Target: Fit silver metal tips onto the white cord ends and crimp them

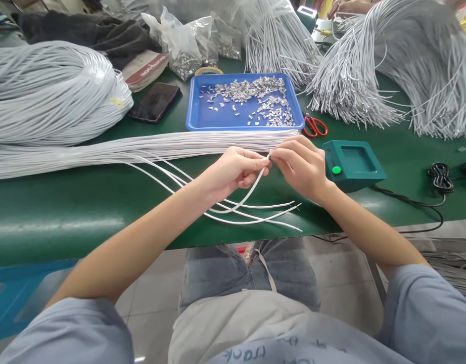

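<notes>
Between thumb and fingers, my left hand point(242, 169) pinches a white cable point(254, 186) close to its end. My right hand point(303, 164) is closed at the tip of that same cable, its fingertips meeting the left ones; anything small between them is hidden. Several loose white cables point(255, 220) lie below my hands with their stripped ends pointing right. Behind my hands stretches a long bundle of white cables point(149, 146). A blue tray point(218, 119) with many small metal pieces point(251, 88) stands just beyond the bundle.
Right of my hands sits a green device point(354, 159) with a bright green button. Red-handled scissors point(315, 126) lie beside the tray. A phone point(155, 102), a large cable coil point(54, 91), bags of metal parts point(183, 50) and hanging cable bundles point(354, 76) surround the tray.
</notes>
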`<state>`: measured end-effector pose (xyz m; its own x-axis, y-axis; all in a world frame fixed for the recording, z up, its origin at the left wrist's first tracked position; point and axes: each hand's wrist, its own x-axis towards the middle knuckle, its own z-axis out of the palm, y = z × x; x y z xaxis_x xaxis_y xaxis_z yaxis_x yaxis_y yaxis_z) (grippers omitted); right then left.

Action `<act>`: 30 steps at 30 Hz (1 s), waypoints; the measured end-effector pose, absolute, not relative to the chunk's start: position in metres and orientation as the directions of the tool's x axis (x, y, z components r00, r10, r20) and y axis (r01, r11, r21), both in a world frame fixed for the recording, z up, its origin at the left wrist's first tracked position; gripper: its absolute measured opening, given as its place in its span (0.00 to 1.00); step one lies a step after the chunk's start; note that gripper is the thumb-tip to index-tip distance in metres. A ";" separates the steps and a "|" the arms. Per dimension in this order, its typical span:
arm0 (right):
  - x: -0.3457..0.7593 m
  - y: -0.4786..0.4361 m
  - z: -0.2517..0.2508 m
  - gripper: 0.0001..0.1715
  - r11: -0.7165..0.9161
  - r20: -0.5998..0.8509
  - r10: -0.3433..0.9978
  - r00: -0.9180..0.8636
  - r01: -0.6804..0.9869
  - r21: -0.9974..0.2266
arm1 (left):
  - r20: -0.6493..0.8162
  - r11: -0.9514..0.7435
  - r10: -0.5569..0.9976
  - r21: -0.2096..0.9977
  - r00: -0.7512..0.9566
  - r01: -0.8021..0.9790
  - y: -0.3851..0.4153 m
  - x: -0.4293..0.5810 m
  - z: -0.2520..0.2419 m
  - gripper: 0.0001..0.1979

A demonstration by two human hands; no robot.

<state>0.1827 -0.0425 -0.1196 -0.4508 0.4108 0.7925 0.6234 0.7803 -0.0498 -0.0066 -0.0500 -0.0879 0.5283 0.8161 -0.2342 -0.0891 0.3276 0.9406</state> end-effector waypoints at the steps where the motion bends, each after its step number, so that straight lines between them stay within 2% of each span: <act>1: 0.182 -0.044 -0.119 0.13 0.754 0.781 0.444 -0.439 0.655 -0.060 | -0.247 0.344 0.804 0.935 0.541 -0.083 -0.049 -0.007 -0.088 0.11; 5: 0.177 -0.052 -0.117 0.13 0.678 0.744 0.562 -0.361 0.716 -0.165 | -0.259 0.356 0.778 0.932 0.572 -0.062 -0.049 -0.007 -0.088 0.10; 7: 0.174 -0.056 -0.114 0.12 0.674 0.706 0.635 -0.315 0.672 -0.307 | -0.204 0.255 0.807 0.967 0.555 -0.016 -0.050 -0.006 -0.091 0.10; 8: 0.173 -0.057 -0.111 0.11 0.654 0.658 0.699 -0.281 0.623 -0.429 | -0.134 0.136 0.843 0.990 0.522 0.034 -0.050 -0.006 -0.093 0.10; 10: 0.172 -0.059 -0.104 0.09 0.494 0.437 0.869 -0.231 0.438 -0.751 | 0.132 -0.230 0.899 0.953 0.417 0.195 -0.050 -0.005 -0.098 0.09; 11: 0.172 -0.060 -0.100 0.09 0.329 0.258 0.933 -0.251 0.310 -0.892 | 0.298 -0.417 0.878 0.861 0.375 0.290 -0.049 -0.005 -0.102 0.08; 12: 0.171 -0.059 -0.096 0.10 0.130 0.069 0.949 -0.306 0.184 -0.974 | 0.445 -0.562 0.821 0.739 0.358 0.371 -0.048 -0.005 -0.105 0.08; 13: 0.171 -0.059 -0.093 0.12 -0.059 -0.085 0.922 -0.379 0.081 -0.995 | 0.554 -0.659 0.752 0.622 0.357 0.422 -0.047 -0.006 -0.108 0.08; 14: 0.170 -0.058 -0.090 0.14 -0.197 -0.180 0.878 -0.443 0.008 -0.980 | 0.616 -0.709 0.701 0.548 0.359 0.445 -0.046 -0.006 -0.111 0.08; 15: 0.170 -0.057 -0.088 0.15 -0.269 -0.220 0.850 -0.478 -0.036 -0.962 | 0.637 -0.719 0.687 0.530 0.349 0.449 -0.045 -0.006 -0.113 0.08; 16: 0.170 -0.055 -0.087 0.14 -0.267 -0.214 0.855 -0.472 -0.048 -0.963 | 0.623 -0.693 0.715 0.573 0.317 0.438 -0.045 -0.005 -0.115 0.08; 18: 0.174 -0.051 -0.086 0.09 -0.061 -0.083 0.933 -0.351 0.073 -0.995 | 0.469 -0.523 0.852 0.776 0.232 0.352 -0.044 -0.003 -0.117 0.06; 19: 0.178 -0.049 -0.085 0.06 0.098 0.032 0.962 -0.270 0.233 -0.968 | 0.341 -0.393 0.915 0.876 0.217 0.281 -0.044 -0.001 -0.119 0.04; 20: 0.184 -0.047 -0.083 0.06 0.247 0.167 0.963 -0.212 0.437 -0.865 | 0.209 -0.258 0.950 0.943 0.230 0.208 -0.043 0.001 -0.121 0.04; 21: 0.191 -0.045 -0.082 0.08 0.341 0.283 0.939 -0.195 0.633 -0.695 | 0.103 -0.144 0.960 0.979 0.260 0.147 -0.043 0.003 -0.124 0.06; 22: 0.199 -0.043 -0.080 0.10 0.366 0.352 0.915 -0.199 0.779 -0.509 | 0.031 -0.063 0.956 0.993 0.290 0.103 -0.042 0.006 -0.127 0.10; 23: 0.209 -0.040 -0.078 0.11 0.347 0.352 0.911 -0.217 0.864 -0.365 | -0.011 -0.014 0.949 0.997 0.314 0.077 -0.042 0.007 -0.130 0.14; 24: 0.218 -0.038 -0.076 0.11 0.327 0.286 0.926 -0.246 0.900 -0.287 | -0.033 0.013 0.943 0.998 0.330 0.062 -0.041 0.009 -0.134 0.15; 25: 0.226 -0.035 -0.074 0.11 0.312 0.187 0.945 -0.269 0.914 -0.261 | -0.045 0.029 0.939 0.998 0.340 0.053 -0.040 0.010 -0.137 0.16; 28: 0.243 -0.027 -0.073 0.12 0.272 -0.075 0.949 -0.307 0.914 -0.300 | -0.069 0.061 0.932 0.998 0.357 0.035 -0.038 0.010 -0.142 0.14; 30: 0.247 -0.023 -0.074 0.13 0.265 -0.122 0.943 -0.308 0.923 -0.279 | -0.072 0.071 0.926 0.997 0.370 0.016 -0.037 0.009 -0.142 0.14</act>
